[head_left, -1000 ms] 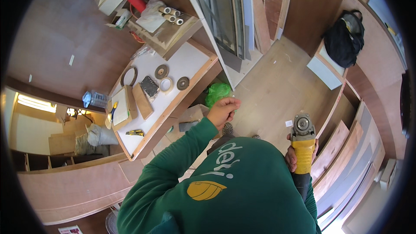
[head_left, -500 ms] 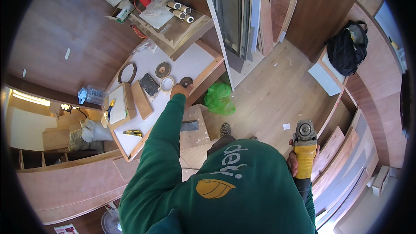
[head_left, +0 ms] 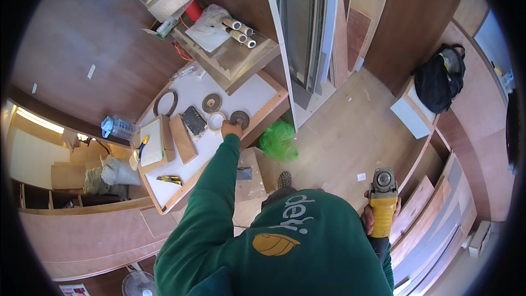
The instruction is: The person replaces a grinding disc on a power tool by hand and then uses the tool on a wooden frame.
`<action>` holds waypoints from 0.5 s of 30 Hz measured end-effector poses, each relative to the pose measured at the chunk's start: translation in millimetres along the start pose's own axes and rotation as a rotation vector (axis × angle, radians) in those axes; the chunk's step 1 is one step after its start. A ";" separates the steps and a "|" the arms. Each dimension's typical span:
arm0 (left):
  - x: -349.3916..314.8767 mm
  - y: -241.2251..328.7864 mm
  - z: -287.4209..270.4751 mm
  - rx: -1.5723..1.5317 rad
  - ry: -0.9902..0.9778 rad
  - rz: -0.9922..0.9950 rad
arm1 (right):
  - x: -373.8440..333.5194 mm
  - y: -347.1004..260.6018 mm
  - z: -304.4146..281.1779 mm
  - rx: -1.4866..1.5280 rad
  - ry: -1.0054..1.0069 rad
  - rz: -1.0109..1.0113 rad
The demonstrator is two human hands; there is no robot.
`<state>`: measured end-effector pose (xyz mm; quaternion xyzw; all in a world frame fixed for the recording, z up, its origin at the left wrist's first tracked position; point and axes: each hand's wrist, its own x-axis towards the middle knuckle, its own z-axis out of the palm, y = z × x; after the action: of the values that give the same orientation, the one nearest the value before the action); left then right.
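My left hand (head_left: 232, 128) reaches across to the white tabletop, its fingers closed at the near edge of a dark round grinding disc (head_left: 239, 117). Beside that disc are a roll of tape (head_left: 216, 121) and a second disc (head_left: 211, 103) with a tan centre. In my right hand (head_left: 367, 220) is a yellow and black angle grinder (head_left: 382, 208), held upright at my right side. Its metal head faces up and shows a bare spindle with no disc on it. Much of the right hand's grip is behind the tool.
On the table (head_left: 164, 189) lie a dark ring (head_left: 165, 102), a black block (head_left: 194, 120), a wood strip (head_left: 182, 140), a box (head_left: 165, 148) and a yellow utility knife (head_left: 170, 179). A green plastic bag (head_left: 278, 141) rests on the floor. Boards (head_left: 413, 203) lean at right.
The view has shifted, so the table sits slightly lower and to the right. My left hand stays at the disc, which now shows a rounder face. The grinder remains in my right hand.
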<state>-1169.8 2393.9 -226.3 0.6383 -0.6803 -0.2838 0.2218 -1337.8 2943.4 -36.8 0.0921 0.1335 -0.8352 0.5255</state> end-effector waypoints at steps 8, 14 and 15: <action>-89.8 76.3 -29.2 -0.773 -0.351 -0.224 | 6.6 -11.3 -8.9 0.009 -0.111 0.062; -230.2 222.5 -96.1 -0.999 -1.098 0.038 | 3.9 -14.0 -9.2 -0.076 -0.117 0.082; -249.2 240.5 -106.2 -0.977 -1.161 0.075 | 5.0 -12.5 -8.8 -0.057 -0.142 0.093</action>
<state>-1256.2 2636.6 28.4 0.1921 -0.5060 -0.8354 0.0952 -1351.1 2947.1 -45.0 0.0236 0.1150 -0.8103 0.5741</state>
